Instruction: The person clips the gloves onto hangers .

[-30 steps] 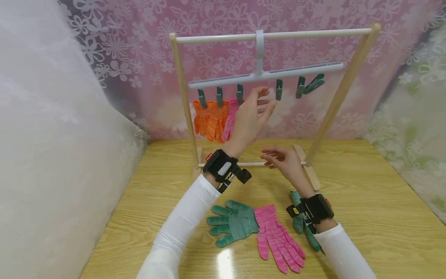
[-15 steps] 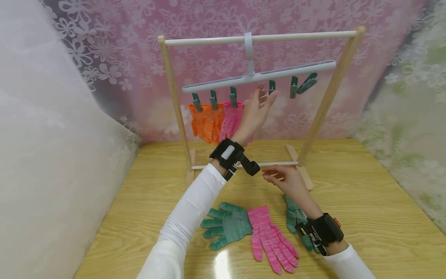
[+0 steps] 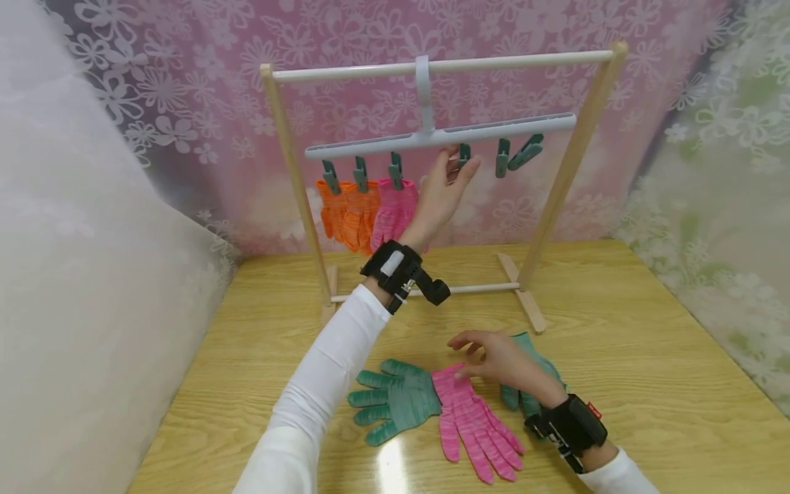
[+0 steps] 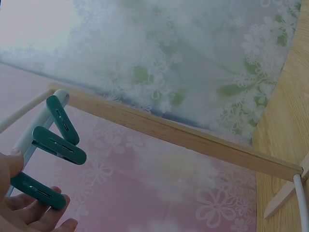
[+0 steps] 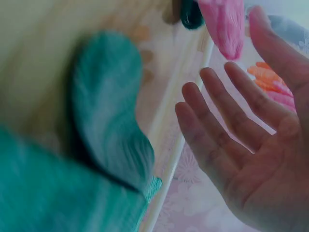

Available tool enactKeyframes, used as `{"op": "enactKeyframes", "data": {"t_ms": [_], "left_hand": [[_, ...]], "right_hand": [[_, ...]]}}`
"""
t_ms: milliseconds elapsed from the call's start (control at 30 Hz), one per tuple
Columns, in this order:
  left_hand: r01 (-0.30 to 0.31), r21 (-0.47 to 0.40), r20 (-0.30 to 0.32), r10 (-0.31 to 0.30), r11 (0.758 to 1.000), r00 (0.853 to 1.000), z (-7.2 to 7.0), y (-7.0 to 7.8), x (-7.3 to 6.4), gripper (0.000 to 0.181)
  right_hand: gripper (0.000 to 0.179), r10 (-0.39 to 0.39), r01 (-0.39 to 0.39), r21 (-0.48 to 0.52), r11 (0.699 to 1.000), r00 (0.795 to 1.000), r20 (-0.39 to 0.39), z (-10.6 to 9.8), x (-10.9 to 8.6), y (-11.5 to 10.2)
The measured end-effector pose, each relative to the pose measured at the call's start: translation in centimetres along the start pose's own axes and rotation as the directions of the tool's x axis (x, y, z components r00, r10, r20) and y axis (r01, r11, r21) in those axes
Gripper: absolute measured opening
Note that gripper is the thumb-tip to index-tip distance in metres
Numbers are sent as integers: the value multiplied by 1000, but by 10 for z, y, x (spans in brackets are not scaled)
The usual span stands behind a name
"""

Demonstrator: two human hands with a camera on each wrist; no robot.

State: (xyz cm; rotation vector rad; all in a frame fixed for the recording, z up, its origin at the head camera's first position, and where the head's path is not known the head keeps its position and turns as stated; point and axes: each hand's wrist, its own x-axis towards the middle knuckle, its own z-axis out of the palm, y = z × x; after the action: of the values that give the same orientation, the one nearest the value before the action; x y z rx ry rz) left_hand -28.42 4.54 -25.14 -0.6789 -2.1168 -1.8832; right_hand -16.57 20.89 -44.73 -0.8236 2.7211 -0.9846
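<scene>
My left hand point(image 3: 435, 202) is raised to the hanger point(image 3: 494, 130), thumb and fingers around a green clothes peg point(image 4: 38, 191). In the left wrist view the fingers curl behind this peg and the thumb lies by its upper end. My right hand point(image 3: 500, 360) hovers low over the table, fingers loosely bent and holding nothing. Its fingertips are near the cuff of a pink knit glove point(image 3: 475, 418). A green glove point(image 3: 404, 398) lies to the left, meeting the pink cuff. Another green glove point(image 3: 524, 391) lies partly hidden under the right hand and wrist.
A wooden rack point(image 3: 568, 168) carries the white hanger, tilted up to the right. Two orange gloves point(image 3: 360, 216) and a pink glove point(image 3: 393, 213) hang from pegs on its left half. Two other green pegs point(image 3: 503, 159) hang at right. Curtains enclose the wooden table point(image 3: 636, 357).
My left hand has closed in around the middle-right peg. The right hand has come down from the rack's lower bar to just above the pink glove's cuff. The head view has shifted slightly.
</scene>
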Motion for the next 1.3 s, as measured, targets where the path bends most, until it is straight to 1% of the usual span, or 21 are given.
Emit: {"op": "enactKeyframes", "data": {"t_ms": [67,133,267,400,533,700,800,867,967,1100,1200,1300], "left_hand": [[-3,-3,4,3,1000,1000,-1,0,-1,50],[-7,-7,4,7,1000,1000,-2,-1,-2,50],[-45,-32,-10,45,998,999,-4,-2,-5,46],[-86,-54,-28,85,995,996,-6,-2,-7,43],[-95,-70,-27,93,993,995,-7,-3,-7,40],[-87,-98,-20,86,991,996,-10,-6,-6,38],[-86,-106,-17,85,991,996,-11,-5,-7,38],[-90,-98,-17,89,991,996,-11,-5,-7,38],[-108,-93,-22,106,990,994,-11,-4,-6,38],[-112,-78,-25,111,991,994,-11,-4,-4,37],[-105,-74,-20,104,992,994,-12,-4,-3,36],[-100,-78,-14,99,992,995,-12,-5,-3,35]], "right_hand": [[50,-7,8,-7,1000,1000,30,5,0,0],[49,-9,10,-28,1000,999,40,9,0,0],[42,-18,21,-101,995,999,30,16,2,-1],[34,-39,41,-148,988,999,16,20,4,-1],[27,-66,64,-158,985,998,-5,23,5,0],[24,-59,53,-159,986,998,-32,20,13,6],[25,-30,21,-183,983,999,-45,15,21,11],[25,9,-18,-189,982,999,-49,11,27,15],[26,96,-104,-179,978,994,-53,4,36,21],[30,186,-194,-191,962,981,-58,-5,43,28],[33,215,-225,-225,948,974,-69,-9,46,32],[30,234,-246,-213,946,969,-81,-12,48,33]]}}
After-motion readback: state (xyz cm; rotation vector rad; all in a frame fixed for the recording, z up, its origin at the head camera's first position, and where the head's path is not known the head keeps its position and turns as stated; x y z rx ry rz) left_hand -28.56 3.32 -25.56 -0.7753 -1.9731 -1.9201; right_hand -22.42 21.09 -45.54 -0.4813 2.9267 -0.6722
